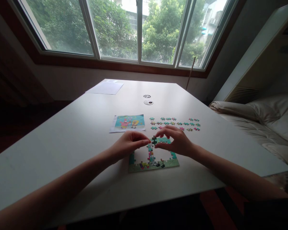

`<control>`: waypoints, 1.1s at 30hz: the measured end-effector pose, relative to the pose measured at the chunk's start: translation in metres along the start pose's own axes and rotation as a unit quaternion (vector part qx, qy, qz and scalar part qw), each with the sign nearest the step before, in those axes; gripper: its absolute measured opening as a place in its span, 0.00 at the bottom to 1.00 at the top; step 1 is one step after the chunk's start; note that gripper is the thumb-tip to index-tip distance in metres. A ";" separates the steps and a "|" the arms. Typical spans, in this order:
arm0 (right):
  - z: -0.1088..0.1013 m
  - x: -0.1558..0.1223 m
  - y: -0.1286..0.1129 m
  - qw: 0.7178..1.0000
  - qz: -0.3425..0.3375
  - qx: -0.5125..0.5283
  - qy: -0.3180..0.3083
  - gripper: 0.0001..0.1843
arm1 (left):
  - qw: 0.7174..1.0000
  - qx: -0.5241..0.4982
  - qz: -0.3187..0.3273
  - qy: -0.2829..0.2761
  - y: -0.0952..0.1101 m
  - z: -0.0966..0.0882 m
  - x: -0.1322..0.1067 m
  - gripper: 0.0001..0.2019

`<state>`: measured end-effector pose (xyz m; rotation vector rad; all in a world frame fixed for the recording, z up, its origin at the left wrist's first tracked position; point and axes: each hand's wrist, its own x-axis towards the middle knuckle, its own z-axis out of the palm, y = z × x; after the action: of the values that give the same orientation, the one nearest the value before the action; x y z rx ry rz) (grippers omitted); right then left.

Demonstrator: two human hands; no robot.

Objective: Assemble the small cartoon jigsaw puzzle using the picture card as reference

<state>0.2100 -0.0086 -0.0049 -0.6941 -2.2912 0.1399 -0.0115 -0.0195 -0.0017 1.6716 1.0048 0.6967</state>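
A partly assembled jigsaw puzzle [153, 161] lies flat on the white table [69, 137] in front of me. My left hand [128, 145] and my right hand [176, 140] meet above its upper edge. Both pinch a small dark puzzle piece [154, 140] between their fingertips, just over the puzzle's top row. Several loose coloured pieces [174, 124] are spread in rows beyond my right hand. A cartoon reference picture [128, 123] lies beyond my left hand.
A sheet of white paper [105, 87] rests at the table's far left. Two round cable holes [148, 102] sit mid-table. A bed with a pillow [244, 110] stands close on the right. A wide window spans the back wall.
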 end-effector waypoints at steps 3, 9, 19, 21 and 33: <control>-0.001 0.000 -0.001 1.000 -0.002 -0.008 -0.004 0.15 | 1.000 0.009 0.004 -0.001 0.000 0.000 -0.001 0.14; -0.003 0.000 -0.001 0.999 0.011 -0.023 -0.033 0.15 | 0.997 0.066 0.039 -0.004 0.001 -0.001 -0.001 0.14; -0.001 -0.003 0.007 0.984 0.068 -0.053 -0.157 0.14 | 0.907 0.381 0.174 0.030 -0.012 0.000 -0.005 0.09; 0.000 -0.002 0.007 0.981 0.078 -0.048 -0.170 0.13 | 0.892 0.414 0.180 0.029 -0.012 0.000 -0.006 0.10; 0.004 -0.002 0.008 0.980 0.089 -0.018 -0.175 0.13 | 0.870 0.464 0.168 -0.007 -0.009 0.000 -0.007 0.11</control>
<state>0.2121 -0.0026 -0.0111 -0.9572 -2.5664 0.3274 -0.0180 -0.0244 -0.0104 2.7366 1.1293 0.4165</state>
